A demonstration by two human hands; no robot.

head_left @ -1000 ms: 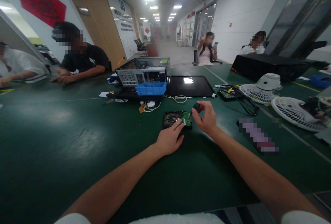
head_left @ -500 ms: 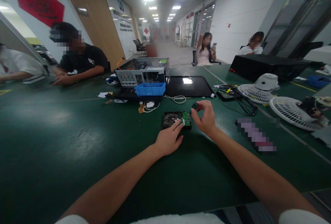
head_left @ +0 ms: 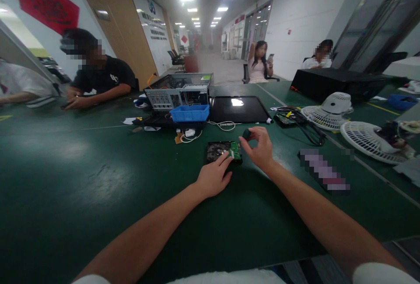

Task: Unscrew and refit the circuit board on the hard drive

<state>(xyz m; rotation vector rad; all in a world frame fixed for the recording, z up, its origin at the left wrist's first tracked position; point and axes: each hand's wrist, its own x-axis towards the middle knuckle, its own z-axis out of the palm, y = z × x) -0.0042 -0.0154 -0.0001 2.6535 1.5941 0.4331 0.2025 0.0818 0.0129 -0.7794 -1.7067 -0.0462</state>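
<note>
A hard drive lies on the green table with its green circuit board facing up at the right end. My left hand rests its extended fingertips on the near side of the drive, over part of the board. Just right of the drive, my right hand is raised a little, thumb and index finger curled toward each other. A small dark patch shows between those fingertips; what it is, I cannot make out.
Beyond the drive stand a blue tray, an open computer case and a black panel. To the right are a phone-like blurred object, a black cable and white fan parts. A person sits at left.
The view has shifted very slightly. My right thumb and curled fingers have turned a little beside the drive; my left hand stays on it.
</note>
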